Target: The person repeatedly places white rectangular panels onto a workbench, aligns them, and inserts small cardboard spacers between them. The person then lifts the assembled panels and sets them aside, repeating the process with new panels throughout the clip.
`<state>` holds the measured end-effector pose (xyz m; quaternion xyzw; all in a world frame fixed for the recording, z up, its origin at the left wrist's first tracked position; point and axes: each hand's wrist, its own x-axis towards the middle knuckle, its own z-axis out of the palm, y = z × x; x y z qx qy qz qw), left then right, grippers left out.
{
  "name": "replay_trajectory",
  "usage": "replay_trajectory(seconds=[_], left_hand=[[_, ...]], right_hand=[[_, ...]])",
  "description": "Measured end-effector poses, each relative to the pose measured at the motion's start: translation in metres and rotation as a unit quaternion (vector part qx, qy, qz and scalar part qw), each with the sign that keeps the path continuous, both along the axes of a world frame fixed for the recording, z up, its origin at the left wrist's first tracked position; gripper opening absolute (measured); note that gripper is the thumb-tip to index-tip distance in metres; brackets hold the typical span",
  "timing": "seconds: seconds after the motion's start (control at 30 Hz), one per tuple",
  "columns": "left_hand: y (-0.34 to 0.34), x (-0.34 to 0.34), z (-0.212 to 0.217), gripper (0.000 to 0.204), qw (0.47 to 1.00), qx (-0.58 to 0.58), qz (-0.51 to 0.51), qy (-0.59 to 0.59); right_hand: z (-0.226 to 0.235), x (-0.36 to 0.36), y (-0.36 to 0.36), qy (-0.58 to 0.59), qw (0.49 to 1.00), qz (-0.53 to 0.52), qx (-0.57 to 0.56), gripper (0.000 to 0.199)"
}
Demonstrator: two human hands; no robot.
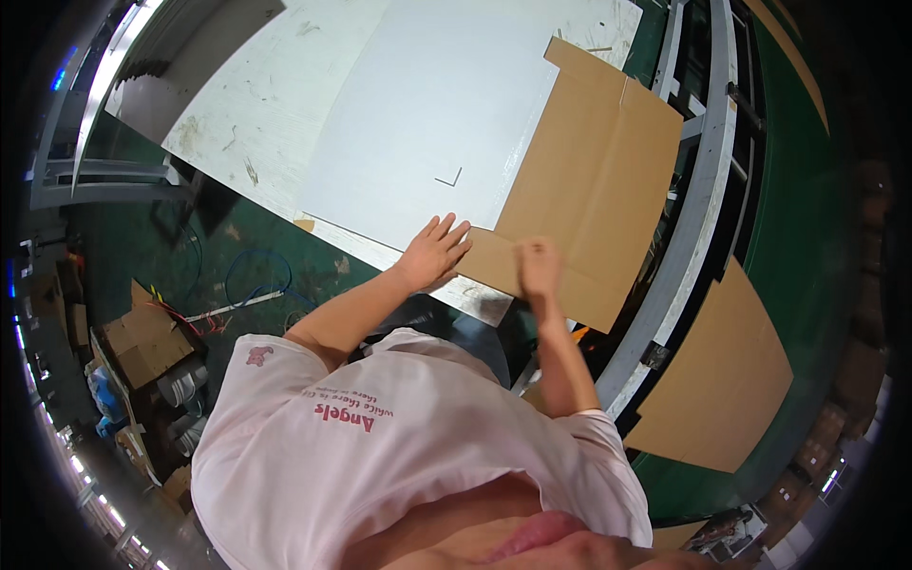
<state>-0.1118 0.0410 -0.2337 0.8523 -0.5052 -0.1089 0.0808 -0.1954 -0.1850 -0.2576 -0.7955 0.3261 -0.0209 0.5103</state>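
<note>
A flat brown cardboard sheet (594,161) with creased flaps lies on the right part of a white worktable (427,95) and overhangs its near edge. My left hand (433,253) rests flat with fingers spread on the table's near edge, its fingertips touching the sheet's near-left flap. My right hand (539,267) is closed on the near edge of that same flap, pinching the cardboard a little to the right of my left hand.
A grey metal frame rail (705,190) runs along the table's right side. Another brown cardboard sheet (719,380) lies beyond it on the green floor. Open cardboard boxes (144,340) and a blue cable (256,275) sit on the floor to the left.
</note>
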Motion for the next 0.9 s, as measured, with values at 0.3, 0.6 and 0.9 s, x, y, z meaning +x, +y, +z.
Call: replay_trajectory(seconds=[0.3,0.6,0.9], left_hand=[[-0.002,0.005,0.006,0.067,0.998,0.041,-0.028,-0.028],[0.000,0.006,0.006,0.088,0.990,-0.082,0.057,0.095],[0.000,0.014,0.003,0.070,0.998,-0.058,-0.002,-0.003]], right_hand=[[0.020,-0.036,-0.225,0.017,0.973,-0.225,-0.050,0.030],[0.030,0.081,-0.011,-0.060,0.936,0.208,-0.278,0.040],[0.009,0.089,-0.015,-0.014,0.916,0.252,-0.311,0.041]])
